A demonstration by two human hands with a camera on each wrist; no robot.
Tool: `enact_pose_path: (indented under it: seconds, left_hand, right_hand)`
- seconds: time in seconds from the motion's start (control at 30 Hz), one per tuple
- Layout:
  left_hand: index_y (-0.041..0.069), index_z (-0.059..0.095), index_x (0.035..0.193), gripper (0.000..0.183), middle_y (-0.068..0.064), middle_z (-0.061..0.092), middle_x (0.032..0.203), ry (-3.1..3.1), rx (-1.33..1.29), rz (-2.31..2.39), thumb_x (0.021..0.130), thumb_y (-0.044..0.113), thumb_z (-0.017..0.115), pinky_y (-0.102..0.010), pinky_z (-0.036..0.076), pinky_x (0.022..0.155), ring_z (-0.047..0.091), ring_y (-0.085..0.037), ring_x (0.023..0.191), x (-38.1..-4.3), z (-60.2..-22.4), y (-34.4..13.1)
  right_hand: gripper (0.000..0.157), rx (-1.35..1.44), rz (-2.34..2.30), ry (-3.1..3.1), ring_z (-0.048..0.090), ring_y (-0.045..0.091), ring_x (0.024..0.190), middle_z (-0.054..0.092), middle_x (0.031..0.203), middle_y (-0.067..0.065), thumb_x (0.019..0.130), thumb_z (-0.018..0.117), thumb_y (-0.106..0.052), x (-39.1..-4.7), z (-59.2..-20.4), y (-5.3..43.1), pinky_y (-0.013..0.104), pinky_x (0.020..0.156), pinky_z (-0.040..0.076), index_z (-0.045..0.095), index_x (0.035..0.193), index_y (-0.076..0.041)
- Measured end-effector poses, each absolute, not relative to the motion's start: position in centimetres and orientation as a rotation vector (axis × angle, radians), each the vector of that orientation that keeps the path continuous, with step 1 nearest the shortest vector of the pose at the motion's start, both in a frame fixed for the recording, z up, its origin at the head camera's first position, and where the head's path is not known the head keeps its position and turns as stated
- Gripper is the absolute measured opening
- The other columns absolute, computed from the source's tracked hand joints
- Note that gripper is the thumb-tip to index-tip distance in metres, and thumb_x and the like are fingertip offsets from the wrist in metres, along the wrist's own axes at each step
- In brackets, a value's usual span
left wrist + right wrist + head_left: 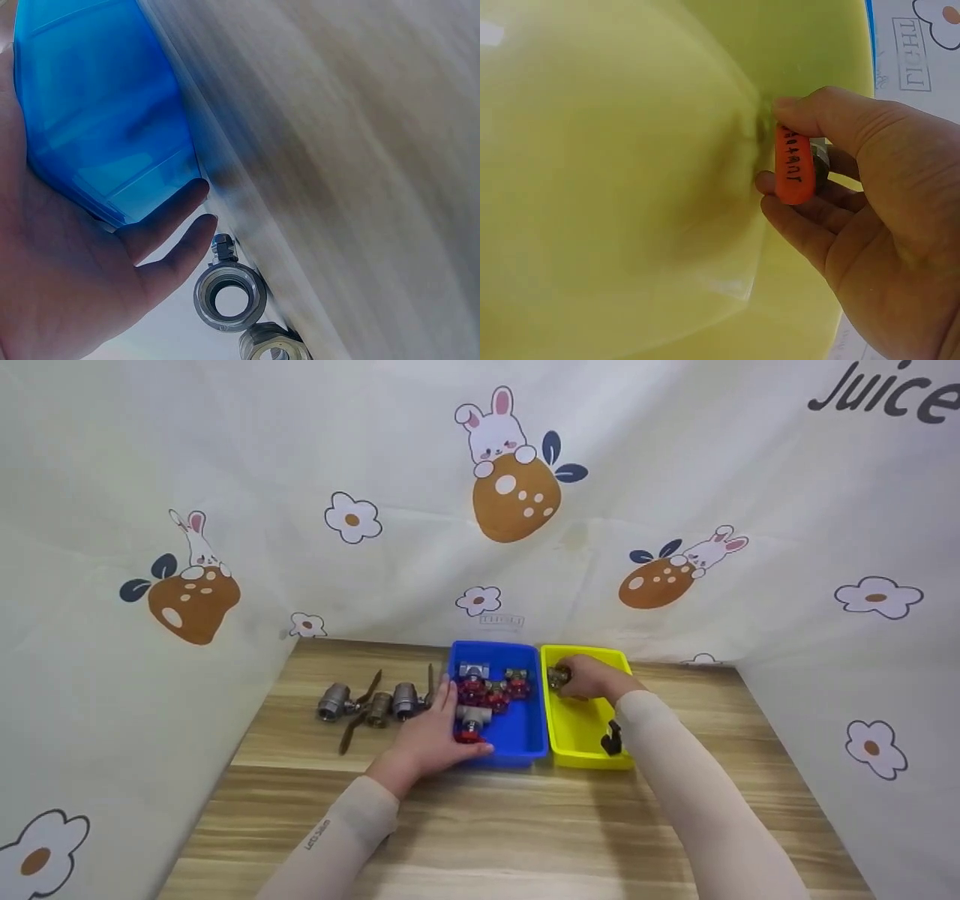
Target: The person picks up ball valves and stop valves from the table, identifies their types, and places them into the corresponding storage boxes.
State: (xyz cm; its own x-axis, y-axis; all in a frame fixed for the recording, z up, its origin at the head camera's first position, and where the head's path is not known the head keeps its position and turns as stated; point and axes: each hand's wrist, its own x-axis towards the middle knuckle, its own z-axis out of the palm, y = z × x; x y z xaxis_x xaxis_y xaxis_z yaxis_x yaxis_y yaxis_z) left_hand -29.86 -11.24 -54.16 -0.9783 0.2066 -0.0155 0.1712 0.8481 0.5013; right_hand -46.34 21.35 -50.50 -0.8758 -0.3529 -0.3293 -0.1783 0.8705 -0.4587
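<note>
My right hand [590,679] is inside the yellow bin [574,735], near its left wall. It pinches a small valve [556,679] between thumb and fingers; an orange-red handle [795,172] with raised lettering shows in the right wrist view. My left hand [429,735] lies along the left side of the blue bin [525,735], thumb by the front rim and the other fingers extended. In the left wrist view, the palm is next to the bin's translucent wall. Several valves [495,696] with red handles sit in the blue bin, partly behind my left hand.
Left of the blue bin lie ball valves with lever handles: a grey one [336,703], a brassy one [379,710] and another grey one [405,701] close to my left fingers. A black piece [612,739] is at the yellow bin's front right. Printed cloth [405,577] walls the table.
</note>
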Motion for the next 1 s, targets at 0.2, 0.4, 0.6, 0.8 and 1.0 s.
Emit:
enact_pose_path:
  seconds: [0.2, 0.4, 0.6, 0.8, 1.0]
  left_hand:
    - [0.006, 0.013, 0.178, 0.140, -0.012, 0.002, 0.186, 2.952, 0.301, 0.811, 0.082, 0.090, 0.073, -0.061, 0.053, 0.112, 0.061, -0.051, 0.138, -29.8, -54.1, -11.3]
    - [0.006, 0.012, 0.177, 0.141, -0.013, 0.002, 0.186, 2.958, 0.300, 0.805, 0.082, 0.091, 0.072, -0.061, 0.053, 0.111, 0.063, -0.051, 0.136, -29.8, -54.1, -11.3]
    - [0.007, 0.010, 0.178, 0.145, -0.012, 0.001, 0.186, 2.961, 0.299, 0.788, 0.079, 0.096, 0.068, -0.061, 0.053, 0.112, 0.061, -0.049, 0.139, -29.9, -54.1, -11.3]
    - [0.007, 0.012, 0.178, 0.146, -0.012, 0.001, 0.186, 2.966, 0.301, 0.788, 0.078, 0.098, 0.066, -0.061, 0.052, 0.113, 0.061, -0.050, 0.139, -29.9, -54.2, -11.2]
    - [0.005, 0.013, 0.177, 0.144, -0.013, 0.001, 0.186, 2.964, 0.311, 0.796, 0.079, 0.095, 0.069, -0.060, 0.053, 0.112, 0.063, -0.050, 0.136, -29.7, -54.1, -11.3]
  right_hand:
    - [0.054, -0.389, -0.559, 2.642, 0.067, 0.030, 0.107, 0.073, 0.128, 0.010, 0.100, 0.082, -0.016, -46.6, -50.7, 21.2, 0.048, 0.105, 0.057, 0.065, 0.150, -0.005]
    - [0.050, -0.276, -0.604, 2.624, 0.070, 0.028, 0.104, 0.073, 0.120, 0.006, 0.102, 0.084, -0.017, -46.7, -51.0, 21.2, 0.042, 0.102, 0.057, 0.067, 0.149, -0.012]
    - [0.049, -0.265, -0.674, 2.592, 0.068, 0.031, 0.111, 0.072, 0.124, 0.008, 0.105, 0.080, -0.015, -45.4, -49.8, 20.9, 0.047, 0.107, 0.055, 0.065, 0.151, -0.013]
    - [0.057, -0.235, -0.699, 2.581, 0.067, 0.033, 0.114, 0.070, 0.134, 0.012, 0.104, 0.080, -0.012, -44.7, -49.1, 20.4, 0.050, 0.112, 0.053, 0.060, 0.157, -0.010]
    - [0.054, -0.223, -0.676, 2.611, 0.066, 0.032, 0.111, 0.071, 0.131, 0.013, 0.102, 0.083, -0.014, -45.2, -49.5, 20.4, 0.050, 0.112, 0.054, 0.062, 0.151, -0.005]
